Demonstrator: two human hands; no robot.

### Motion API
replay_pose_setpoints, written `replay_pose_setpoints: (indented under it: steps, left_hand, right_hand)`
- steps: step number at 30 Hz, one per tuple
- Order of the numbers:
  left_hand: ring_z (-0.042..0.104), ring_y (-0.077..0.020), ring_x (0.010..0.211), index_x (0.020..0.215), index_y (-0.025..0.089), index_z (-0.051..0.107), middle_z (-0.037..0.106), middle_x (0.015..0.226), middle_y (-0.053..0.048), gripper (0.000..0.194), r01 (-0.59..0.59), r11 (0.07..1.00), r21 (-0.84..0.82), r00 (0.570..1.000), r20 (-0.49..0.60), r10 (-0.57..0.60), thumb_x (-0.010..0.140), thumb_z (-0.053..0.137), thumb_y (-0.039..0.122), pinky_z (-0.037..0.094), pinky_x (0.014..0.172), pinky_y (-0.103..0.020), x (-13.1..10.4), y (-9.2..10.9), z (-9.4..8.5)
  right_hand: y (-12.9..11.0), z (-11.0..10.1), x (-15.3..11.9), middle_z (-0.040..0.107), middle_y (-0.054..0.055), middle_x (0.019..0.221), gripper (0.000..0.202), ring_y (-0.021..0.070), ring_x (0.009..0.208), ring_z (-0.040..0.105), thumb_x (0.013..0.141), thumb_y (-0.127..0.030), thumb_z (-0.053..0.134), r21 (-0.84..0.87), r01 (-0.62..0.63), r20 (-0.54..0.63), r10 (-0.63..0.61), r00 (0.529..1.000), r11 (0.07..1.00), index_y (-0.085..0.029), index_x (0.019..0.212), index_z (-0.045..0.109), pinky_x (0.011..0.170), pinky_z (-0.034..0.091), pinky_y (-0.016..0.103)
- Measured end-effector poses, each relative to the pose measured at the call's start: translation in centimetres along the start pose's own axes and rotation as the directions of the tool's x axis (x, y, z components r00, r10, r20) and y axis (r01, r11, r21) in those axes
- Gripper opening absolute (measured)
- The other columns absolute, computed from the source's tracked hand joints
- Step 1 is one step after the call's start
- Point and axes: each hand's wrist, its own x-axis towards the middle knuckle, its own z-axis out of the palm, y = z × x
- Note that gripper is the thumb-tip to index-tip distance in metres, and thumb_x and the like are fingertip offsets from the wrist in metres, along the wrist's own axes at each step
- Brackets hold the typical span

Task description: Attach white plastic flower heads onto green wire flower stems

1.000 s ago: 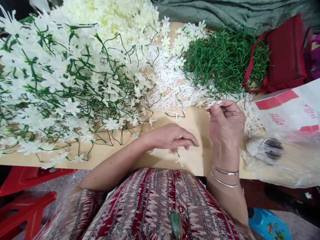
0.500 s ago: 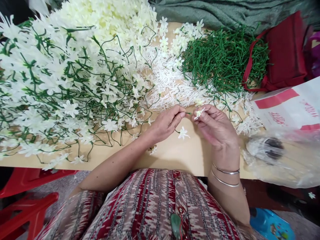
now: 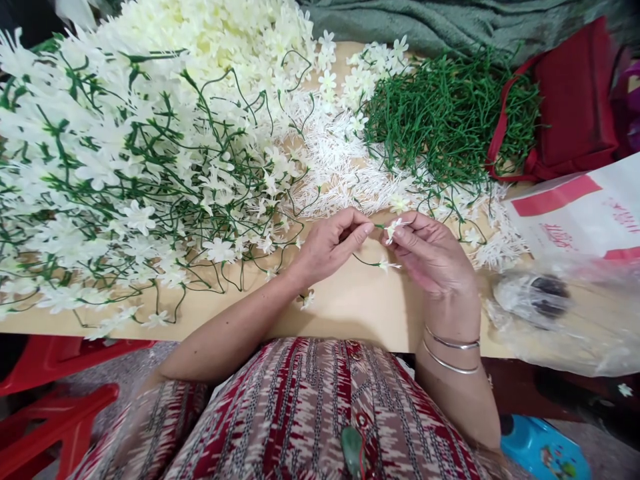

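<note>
My left hand (image 3: 334, 245) is closed on a green stem, whose tip points right from between thumb and forefinger. At that tip, my right hand (image 3: 433, 252) pinches a small white flower (image 3: 393, 231), which meets the stem. A second white flower (image 3: 387, 265) on a curved green stem hangs just below, between the hands. Another small flower (image 3: 307, 300) shows under my left wrist. Beyond the hands lie white thin filaments (image 3: 340, 183) and a heap of green stems (image 3: 445, 113).
A large pile of stemmed white flowers (image 3: 137, 217) covers the left of the table (image 3: 345, 313), with loose pale blossoms (image 3: 210, 33) behind. At right are a red bag (image 3: 575, 100), a printed white bag (image 3: 575, 207) and clear plastic (image 3: 590, 313). Red stools (image 3: 65, 427) stand lower left.
The white flower in my right hand has shifted slightly left, onto the tip of the green stem. The hanging flower has swung right and turned sideways.
</note>
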Motion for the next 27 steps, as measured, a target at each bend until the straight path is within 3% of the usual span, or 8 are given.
replay_pose_setpoints:
  steps: [8, 15, 27]
  left_hand:
    - [0.055, -0.0153, 0.064, 0.092, 0.023, 0.066, 0.066, 0.075, -0.001, 0.035, -0.009, 1.0, 0.026, 1.0, 0.008, 0.008, 0.105, 0.056, 0.053, 0.046, 0.06, -0.031, -0.05, -0.1, 0.14]
    - [0.06, -0.0148, 0.069, 0.094, 0.021, 0.065, 0.066, 0.079, -0.001, 0.029, -0.047, 0.995, -0.083, 0.999, 0.017, 0.049, 0.105, 0.057, 0.047, 0.047, 0.065, -0.029, -0.08, -0.55, 0.42]
    - [0.063, -0.0127, 0.063, 0.091, 0.02, 0.062, 0.066, 0.072, 0.0, 0.038, 0.025, 0.999, -0.039, 0.999, 0.031, -0.024, 0.106, 0.054, 0.054, 0.049, 0.063, -0.027, -0.29, -0.11, 0.3]
  right_hand:
    - [-0.14, 0.26, -0.12, 0.071, -0.004, 0.074, 0.027, 0.0128, 0.061, 0.057, 0.067, -0.044, 0.096, -0.002, -0.039, 0.041, 0.039, 0.998, 0.999, -0.03, 0.078, 0.076, 0.057, 0.047, 0.031]
    - [0.21, 0.34, -0.24, 0.07, -0.003, 0.069, 0.032, 0.0109, 0.058, 0.055, 0.064, -0.047, 0.098, -0.023, -0.031, -0.016, 0.031, 0.999, 0.999, -0.028, 0.077, 0.076, 0.053, 0.039, 0.028]
    - [0.43, 0.91, -0.5, 0.074, -0.003, 0.08, 0.018, 0.0144, 0.066, 0.064, 0.079, -0.046, 0.089, -0.14, 0.071, 0.045, -0.066, 0.997, 0.988, -0.033, 0.083, 0.077, 0.062, 0.053, 0.032]
